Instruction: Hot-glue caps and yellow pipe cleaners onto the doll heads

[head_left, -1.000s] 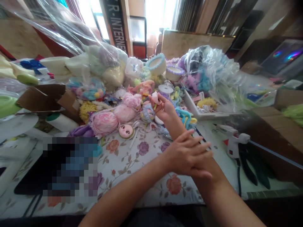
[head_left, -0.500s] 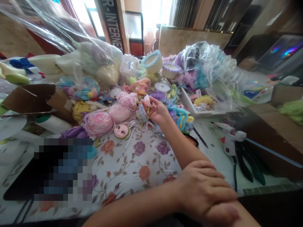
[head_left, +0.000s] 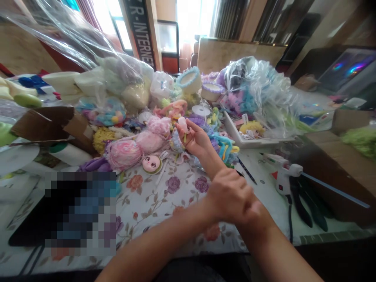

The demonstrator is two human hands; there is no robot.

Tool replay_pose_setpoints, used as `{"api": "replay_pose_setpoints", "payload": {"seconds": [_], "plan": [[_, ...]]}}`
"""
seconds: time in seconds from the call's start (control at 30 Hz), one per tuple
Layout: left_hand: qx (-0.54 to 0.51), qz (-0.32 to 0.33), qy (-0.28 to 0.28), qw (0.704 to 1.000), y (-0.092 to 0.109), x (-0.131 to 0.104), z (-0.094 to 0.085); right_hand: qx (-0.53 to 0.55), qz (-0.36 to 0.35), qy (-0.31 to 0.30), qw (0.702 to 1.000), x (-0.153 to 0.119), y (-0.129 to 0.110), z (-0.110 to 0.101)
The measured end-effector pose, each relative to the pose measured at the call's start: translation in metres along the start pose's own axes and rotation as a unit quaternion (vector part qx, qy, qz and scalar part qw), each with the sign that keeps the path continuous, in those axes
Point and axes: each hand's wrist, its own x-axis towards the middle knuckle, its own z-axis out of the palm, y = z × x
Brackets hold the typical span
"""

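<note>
The person's left hand [head_left: 230, 196] is clasped around the right forearm [head_left: 264, 231], while the right hand [head_left: 195, 139] pinches a small pale-pink object [head_left: 183, 124] above the far middle, near fluffy pink yarn [head_left: 158, 126], with a white glue gun [head_left: 286, 176] at right.

left hand [head_left: 230, 194]: bare | right hand [head_left: 196, 138]: bare | forearms [head_left: 164, 231]: bare | clothing [head_left: 179, 270]: dark
</note>
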Motion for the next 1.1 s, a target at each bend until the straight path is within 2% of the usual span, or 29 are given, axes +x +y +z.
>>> {"api": "replay_pose_setpoints", "payload": {"seconds": [0.1, 0.13, 0.2, 0.23, 0.3, 0.37, 0.43, 0.5, 0.53, 0.6, 0.67, 0.73, 0.8, 0.83, 0.9, 1.0, 1.1], "plan": [[-0.083, 0.028, -0.101, 0.991, 0.048, -0.003, 0.010, 0.022, 0.003, 0.016, 1.000, 0.003, 0.004, 0.003], [-0.114, 0.063, -0.130, 0.983, 0.059, -0.003, 0.012, 0.029, 0.004, 0.022, 0.999, 0.003, 0.005, 0.004], [-0.142, 0.118, -0.150, 0.971, 0.070, -0.003, 0.015, 0.035, 0.008, 0.032, 0.999, 0.003, 0.007, 0.005], [-0.149, 0.143, -0.152, 0.967, 0.070, -0.003, 0.018, 0.035, 0.013, 0.033, 0.999, 0.001, 0.008, 0.005], [-0.155, 0.185, -0.153, 0.958, 0.057, -0.003, 0.024, 0.032, 0.020, 0.030, 0.999, -0.002, 0.007, 0.004], [-0.147, 0.211, -0.142, 0.956, 0.030, -0.005, 0.029, 0.029, 0.025, 0.027, 0.999, -0.008, 0.005, 0.003], [-0.084, 0.242, -0.055, 0.965, -0.006, -0.008, 0.029, 0.031, 0.025, 0.011, 0.999, -0.013, 0.003, 0.000], [-0.009, 0.228, 0.027, 0.973, -0.041, -0.010, 0.020, 0.034, 0.043, -0.029, 0.998, -0.018, 0.000, -0.004], [0.023, 0.216, 0.048, 0.975, -0.056, -0.010, 0.014, 0.034, 0.058, -0.051, 0.996, -0.021, -0.001, -0.006], [0.063, 0.194, 0.047, 0.978, -0.074, -0.007, 0.002, 0.031, 0.091, -0.083, 0.992, -0.024, -0.003, -0.009], [0.072, 0.162, 0.039, 0.983, -0.075, -0.004, -0.005, 0.020, 0.091, -0.076, 0.993, -0.025, -0.004, -0.010], [0.064, 0.081, 0.040, 0.994, -0.062, -0.002, -0.003, 0.010, 0.067, -0.054, 0.996, -0.025, -0.003, -0.009], [0.049, -0.010, 0.030, 0.998, -0.040, -0.002, 0.006, 0.001, 0.049, -0.041, 0.998, -0.024, 0.000, -0.007], [0.034, -0.026, 0.020, 0.999, -0.028, -0.003, 0.011, -0.002, 0.050, -0.041, 0.998, -0.023, 0.002, -0.006], [0.002, -0.015, -0.018, 1.000, -0.002, -0.004, 0.016, -0.009, 0.049, -0.033, 0.998, -0.018, 0.007, -0.005], [-0.049, 0.017, -0.101, 0.994, 0.039, -0.005, 0.012, -0.010, 0.029, 0.011, 0.999, -0.009, 0.013, -0.002], [-0.078, 0.117, -0.139, 0.980, 0.069, -0.006, 0.005, -0.010, 0.012, 0.038, 0.999, -0.004, 0.016, 0.002]]}}
